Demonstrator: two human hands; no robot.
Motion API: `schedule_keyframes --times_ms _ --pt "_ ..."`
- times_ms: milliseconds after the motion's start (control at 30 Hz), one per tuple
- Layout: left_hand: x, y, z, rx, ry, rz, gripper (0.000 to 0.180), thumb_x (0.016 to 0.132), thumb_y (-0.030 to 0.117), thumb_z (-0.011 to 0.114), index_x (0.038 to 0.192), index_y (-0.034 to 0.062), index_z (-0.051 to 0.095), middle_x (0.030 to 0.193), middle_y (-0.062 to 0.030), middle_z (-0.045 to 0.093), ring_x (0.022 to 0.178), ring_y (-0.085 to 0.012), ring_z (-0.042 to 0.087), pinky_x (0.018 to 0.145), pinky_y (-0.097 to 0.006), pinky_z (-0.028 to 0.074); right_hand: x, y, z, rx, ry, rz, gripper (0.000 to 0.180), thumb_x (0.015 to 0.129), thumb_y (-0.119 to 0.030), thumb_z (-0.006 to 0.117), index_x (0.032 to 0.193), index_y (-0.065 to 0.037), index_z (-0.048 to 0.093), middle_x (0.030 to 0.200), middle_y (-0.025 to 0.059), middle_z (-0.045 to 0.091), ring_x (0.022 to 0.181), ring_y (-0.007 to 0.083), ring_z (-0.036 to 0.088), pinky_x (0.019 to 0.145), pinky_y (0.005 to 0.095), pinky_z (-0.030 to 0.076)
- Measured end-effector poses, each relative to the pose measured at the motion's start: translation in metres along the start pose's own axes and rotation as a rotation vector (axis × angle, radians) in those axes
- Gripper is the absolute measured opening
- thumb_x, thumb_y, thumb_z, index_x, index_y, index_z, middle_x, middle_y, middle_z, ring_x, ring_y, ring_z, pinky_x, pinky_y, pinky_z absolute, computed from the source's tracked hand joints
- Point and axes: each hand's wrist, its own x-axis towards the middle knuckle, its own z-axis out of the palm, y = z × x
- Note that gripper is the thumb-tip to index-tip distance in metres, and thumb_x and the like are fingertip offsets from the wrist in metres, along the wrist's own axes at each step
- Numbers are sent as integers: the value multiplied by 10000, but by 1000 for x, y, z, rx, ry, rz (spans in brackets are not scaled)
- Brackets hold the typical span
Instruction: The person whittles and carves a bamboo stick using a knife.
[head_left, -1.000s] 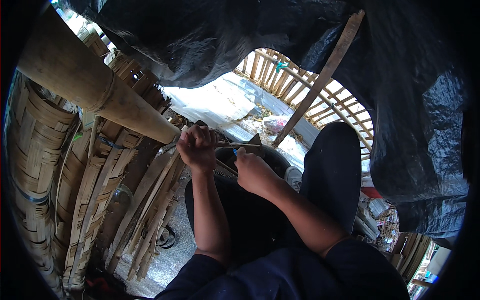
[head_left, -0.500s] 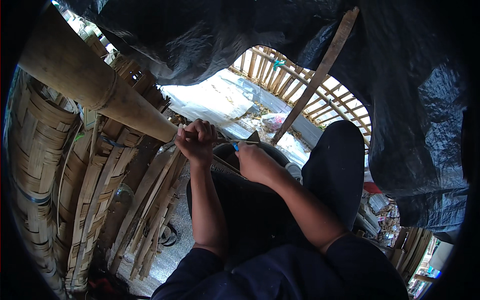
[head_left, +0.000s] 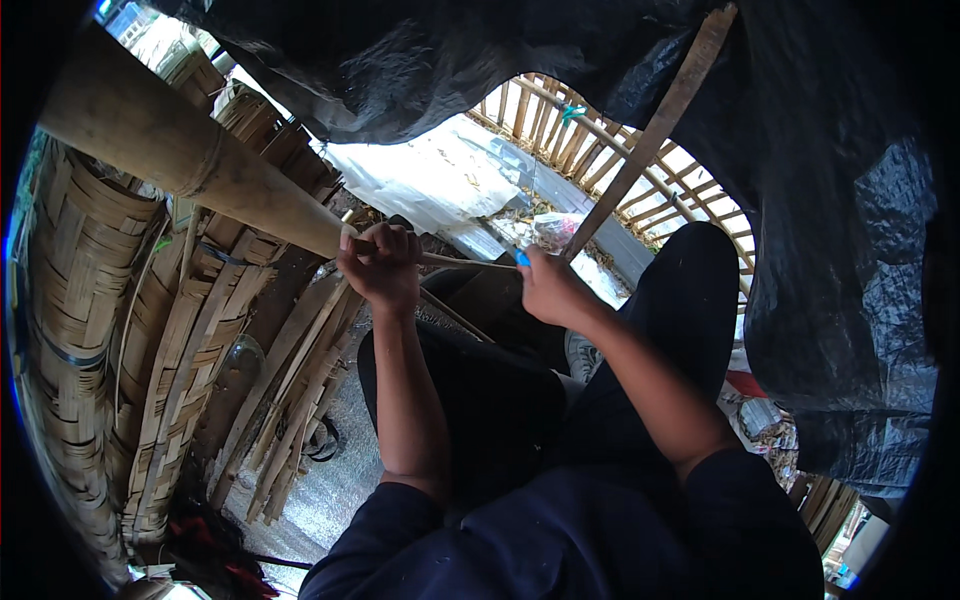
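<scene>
My left hand (head_left: 382, 265) is closed in a fist beside the lower end of a thick bamboo pole (head_left: 230, 172). A short brown piece shows among its fingers; its kind is unclear. A thin, pale strip (head_left: 468, 263) stretches from this fist to my right hand (head_left: 556, 290). The right fingers are pinched round the strip's far end. A small blue piece (head_left: 522, 258) shows at the right thumb and fingertips; whether it is a wrap or a handle I cannot tell. Below the strip, between my knees, lies something dark, mostly in shadow.
Woven bamboo baskets (head_left: 95, 330) stand along the left. Split bamboo slats (head_left: 300, 400) lean beside my left arm. Black plastic sheeting (head_left: 840, 250) hangs overhead and on the right, crossed by a wooden stick (head_left: 655, 125). A bamboo lattice fence (head_left: 620, 150) stands beyond.
My right hand has moved right and slightly up, away from the left, so a longer stretch of strip shows between them. The left hand has shifted slightly left.
</scene>
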Motion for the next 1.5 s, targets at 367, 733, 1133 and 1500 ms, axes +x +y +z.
schedule_keyframes --times_ms 367,733,1133,1500 --pt "-22 -15 21 76 -37 120 550 863 570 325 534 137 246 476 40 172 421 -110 134 413 -297 141 -3 -10 73 342 147 -198 122 914 -86 438 864 24 422 626 296 560 673 468 587 542 526 470" --pt "-33 -8 5 27 14 173 531 864 558 296 528 151 240 448 27 156 402 -112 108 415 -300 141 4 5 81 237 4 -248 110 863 -29 436 947 43 443 690 249 615 712 392 646 598 467 537" --pt "-13 2 -11 49 95 136 538 858 586 340 524 173 249 450 40 149 408 -100 103 432 -290 136 7 -14 95 155 29 -224 149 862 -46 464 986 33 448 712 215 637 711 355 663 586 413 557" --pt "-17 -4 -2 58 -50 149 553 888 557 274 518 152 212 446 36 137 397 -104 95 403 -295 115 -5 -19 71 35 -46 -266 155 871 -45 458 1004 33 444 738 223 642 716 348 665 584 394 556"
